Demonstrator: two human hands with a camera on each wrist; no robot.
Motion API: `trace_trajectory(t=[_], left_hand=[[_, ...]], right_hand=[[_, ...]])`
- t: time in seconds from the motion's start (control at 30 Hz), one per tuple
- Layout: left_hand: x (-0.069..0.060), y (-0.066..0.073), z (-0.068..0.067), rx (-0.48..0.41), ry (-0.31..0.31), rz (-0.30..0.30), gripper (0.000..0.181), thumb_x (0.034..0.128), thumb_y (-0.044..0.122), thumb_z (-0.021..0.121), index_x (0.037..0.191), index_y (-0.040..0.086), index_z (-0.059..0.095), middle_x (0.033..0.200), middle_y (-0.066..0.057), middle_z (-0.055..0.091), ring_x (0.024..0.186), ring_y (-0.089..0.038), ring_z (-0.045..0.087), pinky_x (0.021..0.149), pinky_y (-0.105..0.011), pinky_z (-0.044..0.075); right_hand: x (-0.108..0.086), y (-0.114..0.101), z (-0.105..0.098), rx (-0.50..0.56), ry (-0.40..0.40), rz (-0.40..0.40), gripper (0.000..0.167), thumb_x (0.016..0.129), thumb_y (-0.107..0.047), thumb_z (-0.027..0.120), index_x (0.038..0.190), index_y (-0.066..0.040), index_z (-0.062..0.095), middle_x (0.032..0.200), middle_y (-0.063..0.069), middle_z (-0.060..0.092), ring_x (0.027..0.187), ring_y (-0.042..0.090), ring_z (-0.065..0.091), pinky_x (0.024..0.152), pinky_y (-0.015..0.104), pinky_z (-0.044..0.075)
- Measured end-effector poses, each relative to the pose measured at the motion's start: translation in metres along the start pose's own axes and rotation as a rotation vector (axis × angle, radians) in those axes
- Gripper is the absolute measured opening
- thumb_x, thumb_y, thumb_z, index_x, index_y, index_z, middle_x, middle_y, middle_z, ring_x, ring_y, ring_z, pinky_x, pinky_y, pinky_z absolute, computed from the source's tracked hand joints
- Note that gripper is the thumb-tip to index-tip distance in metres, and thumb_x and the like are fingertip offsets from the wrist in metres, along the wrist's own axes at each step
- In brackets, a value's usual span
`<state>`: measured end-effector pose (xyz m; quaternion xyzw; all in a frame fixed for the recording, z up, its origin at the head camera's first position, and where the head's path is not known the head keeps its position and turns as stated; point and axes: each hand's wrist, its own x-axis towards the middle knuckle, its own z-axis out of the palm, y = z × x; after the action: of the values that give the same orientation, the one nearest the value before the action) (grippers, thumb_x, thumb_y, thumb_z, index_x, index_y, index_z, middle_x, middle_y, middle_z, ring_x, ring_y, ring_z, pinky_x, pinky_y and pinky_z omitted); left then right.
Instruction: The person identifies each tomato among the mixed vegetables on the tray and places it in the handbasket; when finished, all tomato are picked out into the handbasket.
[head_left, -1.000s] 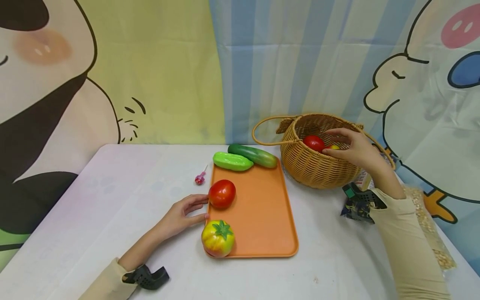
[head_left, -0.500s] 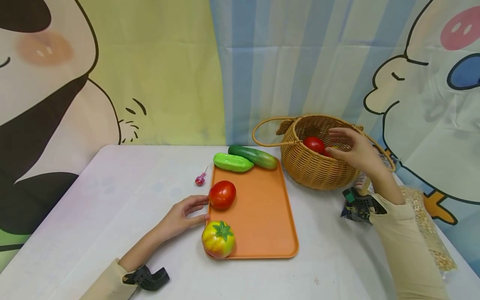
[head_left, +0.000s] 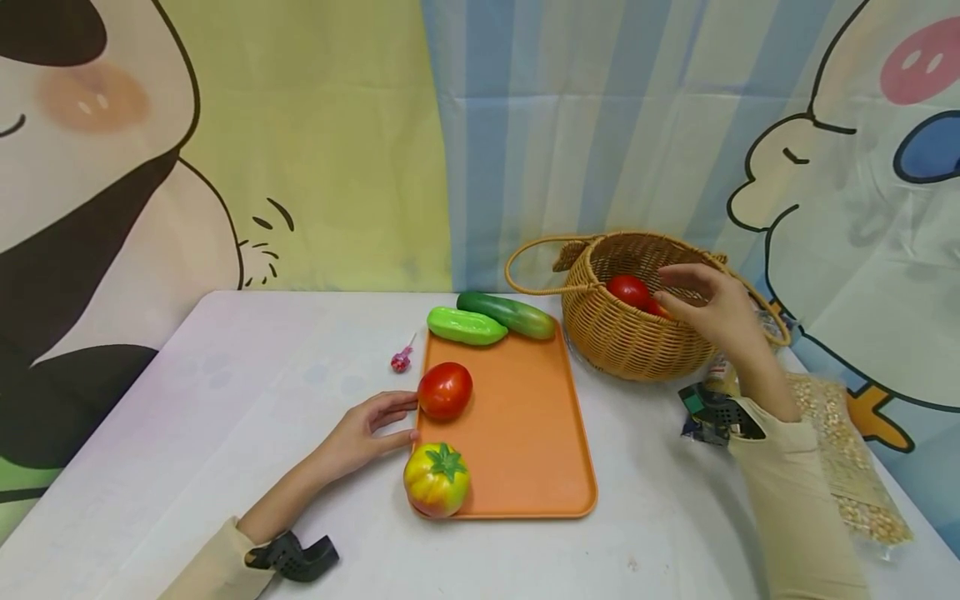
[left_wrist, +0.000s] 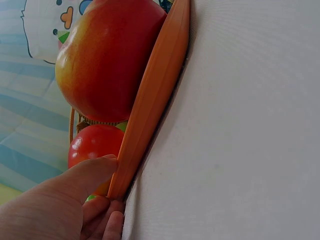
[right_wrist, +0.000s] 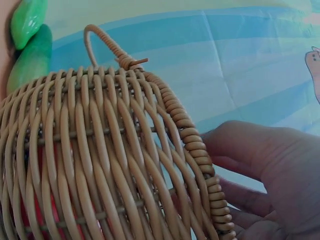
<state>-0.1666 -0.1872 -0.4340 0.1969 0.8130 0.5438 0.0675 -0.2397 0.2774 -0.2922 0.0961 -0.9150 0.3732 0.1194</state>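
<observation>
Loose fingers are doing the work on the left: the left hand (head_left: 363,433) is touching the rim of the orange tray (head_left: 517,433), thumb and fingers spread, clenching nothing. Over on the right, the right hand (head_left: 720,308) is hovering at the wicker basket (head_left: 637,346), thumb and fingers parted, grasping nothing in sight. Inside that basket a red tomato (head_left: 628,290) is sitting, and an orange-red piece (head_left: 660,309) is peeking out beside it, partly hidden.

Down on the tray, another tomato, glossy red (head_left: 446,391), is resting by the left rim, while a yellow-green tomato (head_left: 436,483) is filling the near left corner. Two cucumbers, one light green (head_left: 467,326) and one dark green (head_left: 510,315), are lying across the far end.

White cloth (head_left: 300,358) is covering the whole table, with a lollipop (head_left: 401,361) lying left of the tray and a bag of kernels (head_left: 847,458) stretching along the right side. Behind it all, a backdrop (head_left: 345,167) is hanging, showing yellow toward the left, blue stripes toward the right, big cartoon figures flanking both sides.
</observation>
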Motion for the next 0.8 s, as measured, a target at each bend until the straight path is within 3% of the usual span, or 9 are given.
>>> trace_trajectory(t=[0.2,0.3,0.37,0.5,0.67,0.8], left_hand=[[0.001,-0.001,0.000,-0.007,-0.005,0.017,0.057,0.0864,0.013,0.075,0.135,-0.004,0.051,0.134,-0.022,0.056,0.124,-0.036,0.055,0.104,-0.039,0.045],[0.001,-0.001,0.000,-0.006,-0.005,0.019,0.057,0.0864,0.014,0.075,0.135,-0.003,0.051,0.134,-0.022,0.056,0.124,-0.036,0.055,0.105,-0.039,0.045],[0.001,-0.001,0.000,-0.009,-0.002,0.015,0.057,0.0862,0.014,0.075,0.135,-0.003,0.051,0.134,-0.022,0.056,0.124,-0.036,0.055,0.104,-0.039,0.045],[0.000,-0.002,0.001,-0.008,0.004,0.008,0.057,0.0862,0.014,0.075,0.135,-0.003,0.051,0.135,-0.021,0.056,0.124,-0.036,0.055,0.104,-0.039,0.045],[-0.001,-0.002,0.000,-0.003,0.006,0.009,0.057,0.0863,0.014,0.075,0.135,-0.003,0.051,0.135,-0.021,0.056,0.124,-0.035,0.055,0.104,-0.039,0.045],[0.000,-0.003,0.000,-0.006,-0.003,0.010,0.058,0.0863,0.014,0.075,0.136,-0.003,0.051,0.134,-0.022,0.056,0.124,-0.036,0.056,0.104,-0.038,0.045]], right_hand=[[-0.004,0.003,0.005,0.088,0.086,-0.007,0.045,0.092,-0.030,0.069,0.128,-0.005,0.061,0.120,0.004,0.063,0.103,-0.006,0.054,0.084,0.004,0.046],[-0.005,0.004,0.008,0.122,0.099,-0.037,0.040,0.092,-0.026,0.069,0.126,-0.006,0.062,0.115,-0.006,0.064,0.099,-0.010,0.055,0.083,0.003,0.046],[-0.006,0.004,0.009,0.151,0.095,-0.082,0.037,0.092,-0.021,0.069,0.126,-0.006,0.063,0.113,-0.011,0.063,0.099,-0.008,0.057,0.083,0.003,0.047],[-0.005,0.001,0.014,0.223,0.083,-0.244,0.031,0.092,-0.004,0.066,0.123,0.002,0.063,0.117,-0.019,0.060,0.106,-0.004,0.058,0.083,0.006,0.049],[-0.005,-0.006,0.024,0.312,0.092,-0.430,0.029,0.087,0.014,0.062,0.116,0.011,0.063,0.125,-0.001,0.062,0.117,0.005,0.056,0.091,0.012,0.050],[-0.007,-0.013,0.030,0.429,0.097,-0.492,0.028,0.088,0.017,0.059,0.115,0.012,0.063,0.123,0.006,0.064,0.116,0.011,0.058,0.091,0.015,0.051]])
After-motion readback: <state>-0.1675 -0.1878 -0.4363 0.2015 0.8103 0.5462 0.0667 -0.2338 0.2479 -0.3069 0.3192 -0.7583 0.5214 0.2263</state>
